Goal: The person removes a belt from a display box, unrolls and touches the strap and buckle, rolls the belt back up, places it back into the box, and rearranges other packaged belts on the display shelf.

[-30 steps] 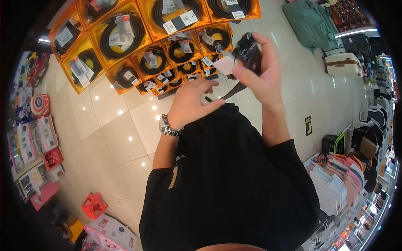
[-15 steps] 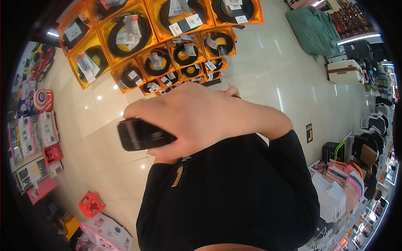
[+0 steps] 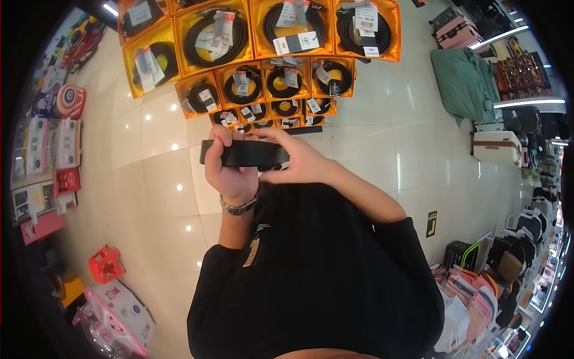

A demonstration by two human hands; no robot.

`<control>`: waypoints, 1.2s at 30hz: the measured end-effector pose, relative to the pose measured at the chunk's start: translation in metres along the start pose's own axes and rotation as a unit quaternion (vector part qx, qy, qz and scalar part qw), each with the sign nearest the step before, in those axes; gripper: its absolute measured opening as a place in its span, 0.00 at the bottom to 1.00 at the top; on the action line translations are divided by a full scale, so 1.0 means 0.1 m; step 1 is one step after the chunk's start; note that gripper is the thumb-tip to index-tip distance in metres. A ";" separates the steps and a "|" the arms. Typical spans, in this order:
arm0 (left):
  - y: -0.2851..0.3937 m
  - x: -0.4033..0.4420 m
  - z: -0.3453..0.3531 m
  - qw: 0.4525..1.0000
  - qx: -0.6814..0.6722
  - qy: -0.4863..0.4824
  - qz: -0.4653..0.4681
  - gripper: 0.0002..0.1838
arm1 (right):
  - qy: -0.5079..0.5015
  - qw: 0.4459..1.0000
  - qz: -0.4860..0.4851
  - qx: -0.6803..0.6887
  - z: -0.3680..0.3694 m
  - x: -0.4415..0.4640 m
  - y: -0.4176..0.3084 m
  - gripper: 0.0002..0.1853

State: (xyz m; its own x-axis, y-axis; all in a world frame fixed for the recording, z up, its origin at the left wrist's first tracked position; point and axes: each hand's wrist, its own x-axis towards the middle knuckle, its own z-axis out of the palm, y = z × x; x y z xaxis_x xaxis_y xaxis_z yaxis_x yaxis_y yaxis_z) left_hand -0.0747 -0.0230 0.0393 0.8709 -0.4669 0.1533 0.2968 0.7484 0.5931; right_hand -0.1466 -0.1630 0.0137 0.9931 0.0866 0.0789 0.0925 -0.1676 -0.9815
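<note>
A coiled black belt (image 3: 250,153) is held between both my hands in front of my chest, its smooth outer band facing up. My left hand (image 3: 232,172), with a metal watch at the wrist, wraps the left end of the coil, fingers curled over its top. From the other side my right hand (image 3: 301,157) grips the right end, the fingers above and the thumb below. The buckle cannot be made out. Just beyond the hands, a display of orange boxes (image 3: 208,67) holds more coiled black belts with white price tags.
Pale floor tiles (image 3: 371,155) surround the display. A green-covered pile (image 3: 463,84) and a white suitcase (image 3: 496,148) stand at right, with hanging clothes (image 3: 472,293) lower down. A red stool (image 3: 106,264) and boxed goods (image 3: 37,146) are at left.
My right hand has dropped away from near the camera with the belt. My left hand, mostly hidden before, now shows on the belt's left end. The display sits farther right in view.
</note>
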 end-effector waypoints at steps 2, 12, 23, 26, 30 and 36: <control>0.02 -0.05 -0.02 0.999 -0.025 0.037 -0.006 0.10 | -0.032 0.997 -0.029 -0.067 -0.01 -0.01 0.39 0.32; 0.45 -0.09 -0.60 0.935 -0.342 0.094 -0.015 0.10 | -0.038 0.978 0.040 -0.203 -0.35 -0.60 1.56 0.15; 1.30 -0.32 -1.50 0.930 -0.293 0.162 0.153 0.11 | 0.047 0.931 0.154 -0.329 -1.07 -1.22 1.84 0.15; 1.35 -0.47 -1.76 0.898 -0.334 0.218 0.187 0.10 | 0.095 0.927 0.149 -0.331 -1.31 -1.30 1.76 0.14; 1.33 -0.70 -2.15 0.882 -0.223 0.358 0.211 0.10 | 0.261 0.957 0.124 -0.034 -1.59 -1.39 1.77 0.12; 0.99 -0.83 -2.62 0.874 -0.095 0.437 0.191 0.12 | 0.248 0.903 -0.201 0.289 -1.22 -0.72 -0.20 0.13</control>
State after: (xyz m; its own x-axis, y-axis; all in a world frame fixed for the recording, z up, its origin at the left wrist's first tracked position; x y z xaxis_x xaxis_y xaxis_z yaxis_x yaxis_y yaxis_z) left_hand -0.0153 0.2131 -0.1215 0.8624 0.3097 -0.4005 -0.0928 0.8744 0.4763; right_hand -0.2111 -0.2852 0.0488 0.8110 -0.4478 0.3766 0.5418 0.3315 -0.7724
